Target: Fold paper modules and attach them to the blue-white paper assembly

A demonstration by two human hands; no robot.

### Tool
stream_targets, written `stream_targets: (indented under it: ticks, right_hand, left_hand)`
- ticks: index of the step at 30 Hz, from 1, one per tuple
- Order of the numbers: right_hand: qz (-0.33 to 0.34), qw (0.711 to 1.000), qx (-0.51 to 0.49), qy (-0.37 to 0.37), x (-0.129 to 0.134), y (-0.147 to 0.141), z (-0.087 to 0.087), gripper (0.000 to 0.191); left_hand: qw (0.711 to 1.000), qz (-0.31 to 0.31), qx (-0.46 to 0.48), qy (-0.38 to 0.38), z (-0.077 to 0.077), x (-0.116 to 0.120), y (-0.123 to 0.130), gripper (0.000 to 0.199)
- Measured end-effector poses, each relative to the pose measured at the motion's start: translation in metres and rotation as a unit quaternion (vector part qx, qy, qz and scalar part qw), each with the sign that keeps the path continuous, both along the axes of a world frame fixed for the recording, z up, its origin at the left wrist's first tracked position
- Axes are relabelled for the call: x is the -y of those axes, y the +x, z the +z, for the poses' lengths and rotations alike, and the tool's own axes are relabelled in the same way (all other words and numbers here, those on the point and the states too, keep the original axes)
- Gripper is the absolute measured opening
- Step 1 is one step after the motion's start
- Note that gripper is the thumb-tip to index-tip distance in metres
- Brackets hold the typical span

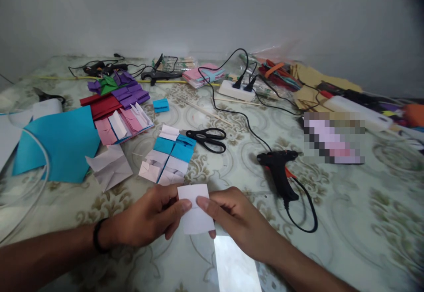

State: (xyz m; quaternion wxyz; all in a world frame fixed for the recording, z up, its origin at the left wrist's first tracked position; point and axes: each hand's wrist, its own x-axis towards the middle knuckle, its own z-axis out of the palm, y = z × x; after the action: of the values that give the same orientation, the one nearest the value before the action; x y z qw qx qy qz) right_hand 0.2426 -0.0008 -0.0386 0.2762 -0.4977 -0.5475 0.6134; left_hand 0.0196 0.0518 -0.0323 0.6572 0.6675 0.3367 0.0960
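Note:
Between my two hands is a small white piece of paper (196,219), held up over the table near its front. My left hand (149,214) pinches its left edge, thumb on the front and fingers behind. On the right edge, my right hand (236,219) grips the same way, and the thumbs nearly meet. Just beyond lie folded white and blue paper pieces (180,150) side by side. Black-handled scissors (208,139) rest against them, their blades partly hidden. A folded white paper (112,168) sits to the left of these.
A black glue gun (280,172) with its cord lies at right. A white power strip (236,89) holds two plugs farther back. Blue paper sheets (62,146) and folded red (101,105), purple (130,94) and pink pieces (106,130) cover the left. A phone-like blurred object (331,139) lies right.

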Motion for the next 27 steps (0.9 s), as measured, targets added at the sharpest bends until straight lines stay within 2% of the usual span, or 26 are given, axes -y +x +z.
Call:
stream_targets:
  ticks: [6, 10, 13, 16, 21, 24, 27]
  right_hand:
    - [-0.006, 1.0, -0.016, 0.013, -0.001, -0.003, 0.007, 0.063]
    - [0.015, 0.999, -0.023, 0.028, 0.0, -0.007, 0.011, 0.049]
    - [0.0, 0.999, -0.015, 0.041, 0.0, -0.009, 0.01, 0.044]
    - [-0.017, 0.998, -0.014, 0.054, 0.001, -0.01, 0.008, 0.044]
    - [-0.109, 0.991, -0.025, 0.076, 0.0, -0.006, 0.007, 0.044]
    - [-0.114, 0.989, -0.041, 0.081, 0.0, -0.002, 0.008, 0.041]
    - [-0.11, 0.99, -0.042, 0.079, -0.001, 0.0, 0.01, 0.045]
  left_hand:
    - [0.996, -0.024, 0.032, -0.079, -0.006, -0.006, -0.004, 0.039]
    - [0.998, -0.044, 0.012, -0.047, -0.003, -0.006, -0.002, 0.032]
    - [0.999, -0.046, 0.002, -0.026, -0.001, -0.004, 0.0, 0.032]
    - [0.999, -0.043, 0.003, -0.022, -0.002, -0.003, 0.0, 0.033]
    - [0.998, -0.04, 0.03, -0.033, -0.005, -0.005, -0.002, 0.04]
    - [0.998, -0.057, 0.018, -0.036, -0.005, -0.007, -0.002, 0.049]
    - [0.999, -0.041, -0.008, -0.023, -0.003, -0.005, -0.001, 0.055]
